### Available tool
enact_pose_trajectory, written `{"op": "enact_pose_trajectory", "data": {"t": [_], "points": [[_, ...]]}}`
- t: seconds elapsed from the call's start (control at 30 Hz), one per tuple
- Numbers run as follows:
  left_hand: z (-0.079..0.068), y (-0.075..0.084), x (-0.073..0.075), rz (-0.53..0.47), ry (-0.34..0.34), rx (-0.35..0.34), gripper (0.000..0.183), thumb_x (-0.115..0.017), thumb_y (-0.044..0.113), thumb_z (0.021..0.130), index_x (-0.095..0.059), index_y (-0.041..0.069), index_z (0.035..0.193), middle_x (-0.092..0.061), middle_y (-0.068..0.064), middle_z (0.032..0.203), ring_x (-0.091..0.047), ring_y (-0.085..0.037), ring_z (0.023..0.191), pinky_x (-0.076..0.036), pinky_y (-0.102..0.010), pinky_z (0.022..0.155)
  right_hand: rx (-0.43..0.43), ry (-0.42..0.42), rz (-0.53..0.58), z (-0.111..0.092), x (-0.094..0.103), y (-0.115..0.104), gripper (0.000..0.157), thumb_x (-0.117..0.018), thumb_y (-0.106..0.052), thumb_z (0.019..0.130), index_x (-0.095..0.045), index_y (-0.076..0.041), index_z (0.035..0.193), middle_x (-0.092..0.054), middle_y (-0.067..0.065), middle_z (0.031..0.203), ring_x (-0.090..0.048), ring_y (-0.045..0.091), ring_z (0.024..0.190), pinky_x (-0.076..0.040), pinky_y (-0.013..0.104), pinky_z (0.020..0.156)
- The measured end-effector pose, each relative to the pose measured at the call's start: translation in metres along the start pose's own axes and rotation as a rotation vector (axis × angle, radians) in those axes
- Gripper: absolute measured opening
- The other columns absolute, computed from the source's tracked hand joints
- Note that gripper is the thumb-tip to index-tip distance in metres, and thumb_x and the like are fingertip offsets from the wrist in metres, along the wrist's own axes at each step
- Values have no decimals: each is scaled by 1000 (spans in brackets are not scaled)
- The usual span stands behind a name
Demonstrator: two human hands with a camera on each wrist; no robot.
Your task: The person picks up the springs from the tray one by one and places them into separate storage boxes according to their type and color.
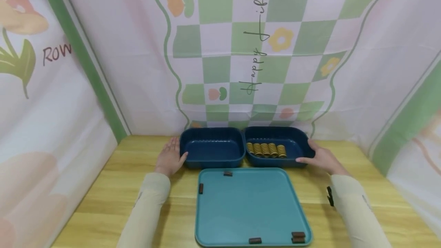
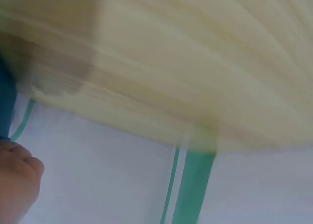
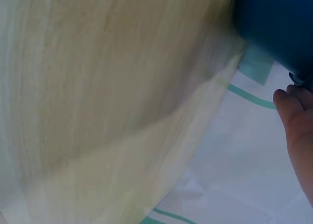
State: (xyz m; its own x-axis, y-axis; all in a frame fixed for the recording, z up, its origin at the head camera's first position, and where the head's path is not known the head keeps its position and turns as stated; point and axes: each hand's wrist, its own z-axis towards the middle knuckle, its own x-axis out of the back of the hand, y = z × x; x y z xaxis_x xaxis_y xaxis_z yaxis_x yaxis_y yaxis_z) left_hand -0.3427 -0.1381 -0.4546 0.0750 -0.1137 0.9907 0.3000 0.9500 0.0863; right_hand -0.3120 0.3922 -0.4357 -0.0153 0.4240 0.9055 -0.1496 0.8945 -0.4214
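Two dark blue bins stand side by side on the table. My left hand (image 1: 169, 157) rests against the outer side of the left bin (image 1: 211, 163), its thumb at the front corner; nothing lies inside that bin. On the other side, my right hand (image 1: 323, 158) presses the outer end of the right bin (image 1: 296, 162), with the thumb along its front. Yellow-and-dark banded round stacks (image 1: 265, 150) sit in a row in the right bin. In the wrist views, the left fingers (image 2: 22, 155) and right fingers (image 3: 288, 104) are right at the bins' edges.
A teal tray (image 1: 248, 206) lies in front of the bins. Several small dark brown ridged bars (image 1: 255, 240) are near its edges, including two together at the near right corner (image 1: 298, 237). A patterned curtain (image 1: 220, 68) hangs behind the wooden table (image 1: 103, 194).
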Motion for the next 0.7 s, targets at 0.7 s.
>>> {"op": "enact_pose_trajectory", "data": {"t": [0.7], "points": [[-38,34,35,-658,70,-404,43,-73,24,84,-63,2,119,-63,-10,117,-60,-25,107,-49,-38,91,-20,-28,46,-1,-1,0,111,-66,-57,79,-11,13,145,-17,38,145,-29,55,125,-31,62,99]]}}
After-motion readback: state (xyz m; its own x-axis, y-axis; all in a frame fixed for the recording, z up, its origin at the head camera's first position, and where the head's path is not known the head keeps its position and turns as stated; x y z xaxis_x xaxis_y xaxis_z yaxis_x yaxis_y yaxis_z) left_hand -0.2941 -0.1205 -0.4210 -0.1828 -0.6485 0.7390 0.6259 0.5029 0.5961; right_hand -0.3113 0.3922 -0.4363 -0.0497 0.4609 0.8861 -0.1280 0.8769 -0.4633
